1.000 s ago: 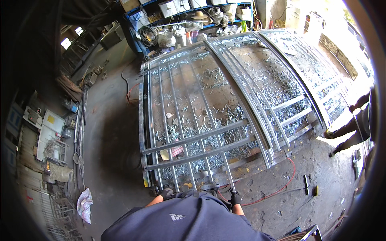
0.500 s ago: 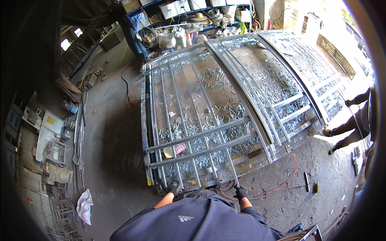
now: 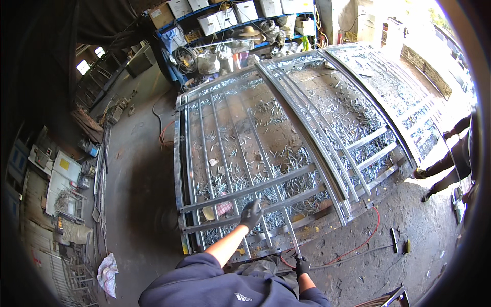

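Note:
A large frame of grey metal bars [image 3: 246,195] lies over a low work table in front of me. My left hand [image 3: 250,214], in a dark glove, reaches over the front cross rails with its fingers closed at one of the lengthwise bars [image 3: 265,224]. Its fingertips are too small to see in detail. At the table's near edge my right hand [image 3: 303,265], gloved too, is closed around the near end of another lengthwise bar [image 3: 290,227]. Many short shiny metal pieces [image 3: 299,179] lie scattered on the table under the frame.
Shelves with white boxes [image 3: 208,23] and bags stand behind the table. A person [image 3: 460,153] in dark clothes is at the right, beside the frame. A red hose [image 3: 365,240] and a black cable cross the floor. Long bars [image 3: 101,184] lie along the left side.
My left hand has left the near bar end and moved forward and right over the cross rails. My right hand stays at its bar end. The view has shifted slightly.

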Action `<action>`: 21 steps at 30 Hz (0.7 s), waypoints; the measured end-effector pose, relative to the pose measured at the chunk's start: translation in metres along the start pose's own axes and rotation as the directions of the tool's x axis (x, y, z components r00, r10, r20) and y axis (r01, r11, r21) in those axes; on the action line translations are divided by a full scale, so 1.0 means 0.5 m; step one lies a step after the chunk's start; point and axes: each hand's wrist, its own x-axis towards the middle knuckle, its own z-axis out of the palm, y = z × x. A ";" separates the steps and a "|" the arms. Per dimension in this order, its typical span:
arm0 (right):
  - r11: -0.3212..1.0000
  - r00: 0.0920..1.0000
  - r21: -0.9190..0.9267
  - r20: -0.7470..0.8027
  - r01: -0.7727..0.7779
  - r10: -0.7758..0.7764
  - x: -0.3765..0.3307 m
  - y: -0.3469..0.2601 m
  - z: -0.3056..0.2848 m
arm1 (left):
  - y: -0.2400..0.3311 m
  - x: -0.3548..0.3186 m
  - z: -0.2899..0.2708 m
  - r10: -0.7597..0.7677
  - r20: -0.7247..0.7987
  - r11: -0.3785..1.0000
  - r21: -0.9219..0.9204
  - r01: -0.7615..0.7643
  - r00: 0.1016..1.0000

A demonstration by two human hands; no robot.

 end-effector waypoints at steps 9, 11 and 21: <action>0.990 0.990 -0.025 -0.024 0.137 -0.137 0.085 0.093 -0.005 | 0.059 0.175 0.179 -0.081 0.252 0.958 0.285 0.006 0.964; 0.985 0.987 -0.083 -0.042 0.153 -0.156 0.082 0.087 -0.003 | 0.076 0.145 0.196 -0.083 0.237 0.946 0.326 0.001 0.968; 0.977 0.993 -0.199 -0.105 -0.082 0.062 0.039 0.020 0.004 | 0.103 0.108 0.200 0.014 0.186 0.925 0.372 -0.084 0.983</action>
